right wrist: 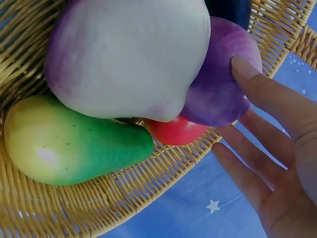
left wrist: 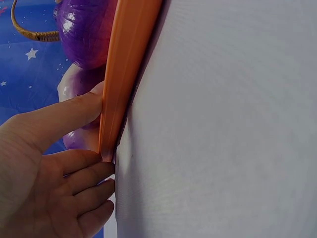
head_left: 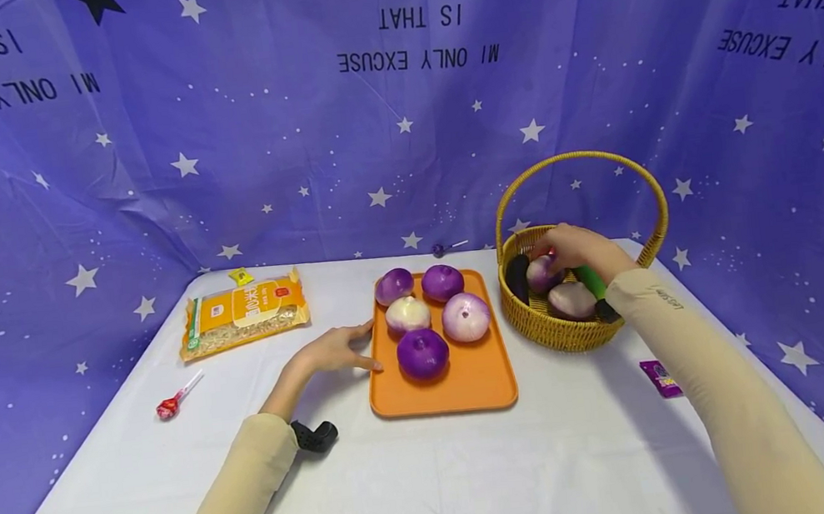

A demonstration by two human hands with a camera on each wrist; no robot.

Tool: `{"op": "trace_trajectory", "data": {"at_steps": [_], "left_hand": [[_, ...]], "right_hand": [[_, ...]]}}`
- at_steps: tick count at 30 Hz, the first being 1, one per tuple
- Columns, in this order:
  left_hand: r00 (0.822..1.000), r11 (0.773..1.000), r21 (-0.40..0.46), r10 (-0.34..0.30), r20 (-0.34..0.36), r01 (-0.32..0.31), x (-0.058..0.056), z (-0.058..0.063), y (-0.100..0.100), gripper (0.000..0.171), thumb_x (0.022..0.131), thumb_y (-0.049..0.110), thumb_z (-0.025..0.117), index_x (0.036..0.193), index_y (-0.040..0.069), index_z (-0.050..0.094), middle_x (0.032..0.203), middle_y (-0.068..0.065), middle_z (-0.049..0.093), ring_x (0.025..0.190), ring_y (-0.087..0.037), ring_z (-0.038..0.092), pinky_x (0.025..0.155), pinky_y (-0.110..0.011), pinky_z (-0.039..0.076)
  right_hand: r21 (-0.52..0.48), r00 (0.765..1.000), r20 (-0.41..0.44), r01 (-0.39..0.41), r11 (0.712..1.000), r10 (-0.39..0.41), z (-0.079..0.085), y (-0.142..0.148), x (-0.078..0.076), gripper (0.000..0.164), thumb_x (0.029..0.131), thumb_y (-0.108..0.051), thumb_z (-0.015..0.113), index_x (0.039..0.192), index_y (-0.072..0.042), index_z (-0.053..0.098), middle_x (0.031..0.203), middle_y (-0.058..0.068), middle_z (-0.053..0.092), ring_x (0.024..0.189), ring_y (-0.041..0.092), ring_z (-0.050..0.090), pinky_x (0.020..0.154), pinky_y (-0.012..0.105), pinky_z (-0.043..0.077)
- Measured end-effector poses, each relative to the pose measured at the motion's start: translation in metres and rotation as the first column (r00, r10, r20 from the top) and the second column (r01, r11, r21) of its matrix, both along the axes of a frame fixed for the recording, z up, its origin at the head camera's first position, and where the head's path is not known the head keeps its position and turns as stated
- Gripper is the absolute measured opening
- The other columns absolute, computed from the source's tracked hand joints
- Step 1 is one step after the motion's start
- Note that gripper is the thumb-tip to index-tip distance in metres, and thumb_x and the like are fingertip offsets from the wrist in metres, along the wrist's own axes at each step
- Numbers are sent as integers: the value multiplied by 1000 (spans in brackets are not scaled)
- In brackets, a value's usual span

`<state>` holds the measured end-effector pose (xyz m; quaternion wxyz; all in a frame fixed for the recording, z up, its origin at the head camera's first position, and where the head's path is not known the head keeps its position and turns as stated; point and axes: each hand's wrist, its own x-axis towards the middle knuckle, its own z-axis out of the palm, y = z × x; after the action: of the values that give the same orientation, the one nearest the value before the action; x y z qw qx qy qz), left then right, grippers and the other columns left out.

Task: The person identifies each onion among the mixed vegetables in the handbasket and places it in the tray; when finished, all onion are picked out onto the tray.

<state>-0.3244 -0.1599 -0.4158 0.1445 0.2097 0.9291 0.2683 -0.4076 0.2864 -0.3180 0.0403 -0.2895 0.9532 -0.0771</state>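
In the head view my right hand (head_left: 580, 248) reaches into a wicker basket (head_left: 567, 337). It holds a purple onion (right wrist: 223, 74), thumb pressed on the near side and fingers curled behind. Beside that onion lie a larger white-and-purple onion (right wrist: 129, 54), a yellow-green papaya-shaped fruit (right wrist: 74, 144), a round red item (right wrist: 177, 130) and a dark, eggplant-like item (head_left: 518, 278). My left hand (head_left: 331, 352) grips the left edge of an orange tray (head_left: 464, 390), thumb over the rim (left wrist: 116, 89). Several onions sit on the tray, including a deep purple one (head_left: 423, 355) at the front.
A yellow grain packet (head_left: 244, 312) lies at the back left, with a small yellow wrapper (head_left: 241, 276) behind it. A red lollipop (head_left: 169, 407) is nearer. A purple lollipop (head_left: 439, 250) lies at the back; a purple packet (head_left: 661, 379) is beside my right forearm. The basket handle (head_left: 582, 155) arches high.
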Motion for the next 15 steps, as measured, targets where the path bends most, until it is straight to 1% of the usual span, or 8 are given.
{"op": "trace_trajectory", "data": {"at_steps": [4, 7, 10, 12, 15], "left_hand": [[1000, 1000, 0, 1, -6, -1, -1, -1, -1, 95, 78, 46, 77, 151, 8, 31, 150, -17, 38, 136, -40, 33, 111, -52, 28], [1000, 1000, 3, 7, -2, -7, -1, -1, -1, 95, 78, 47, 77, 151, 9, 31, 150, -16, 37, 136, -40, 33, 111, -52, 29], [1000, 1000, 6, 6, 2, -6, -1, -1, -1, 95, 78, 47, 77, 151, 9, 31, 150, -16, 37, 137, -40, 32, 111, -51, 28], [1000, 1000, 8, 4, 3, -4, -1, -1, -1, 95, 77, 47, 77, 151, 9, 30, 150, -16, 37, 137, -40, 32, 111, -51, 27], [1000, 1000, 8, 2, 0, -2, -1, -2, -1, 96, 77, 47, 78, 151, 8, 30, 150, -16, 37, 137, -40, 32, 111, -51, 27]], "right_hand": [[-25, 1000, -16, -2, 1000, 2, -2, 6, -2, 29, 80, -4, 75, 109, -6, 73, 96, 6, 70, 84, 24, 59, 81, 43, 50], [-55, 1000, -18, -11, 998, 10, 1, 10, -1, 29, 82, -6, 75, 111, -4, 72, 99, 8, 71, 86, 25, 62, 81, 44, 52], [-89, 999, -33, -12, 996, 9, 8, 14, 3, 32, 83, -7, 75, 114, -2, 70, 102, 12, 71, 90, 28, 64, 82, 46, 53], [-123, 999, -35, 5, 992, -10, 14, 16, 8, 33, 84, -8, 75, 115, -1, 69, 104, 13, 70, 94, 30, 64, 84, 47, 53], [-157, 997, -62, 28, 987, -38, 24, 18, 17, 35, 84, -11, 75, 117, -2, 69, 105, 14, 70, 96, 32, 64, 84, 48, 53]]}}
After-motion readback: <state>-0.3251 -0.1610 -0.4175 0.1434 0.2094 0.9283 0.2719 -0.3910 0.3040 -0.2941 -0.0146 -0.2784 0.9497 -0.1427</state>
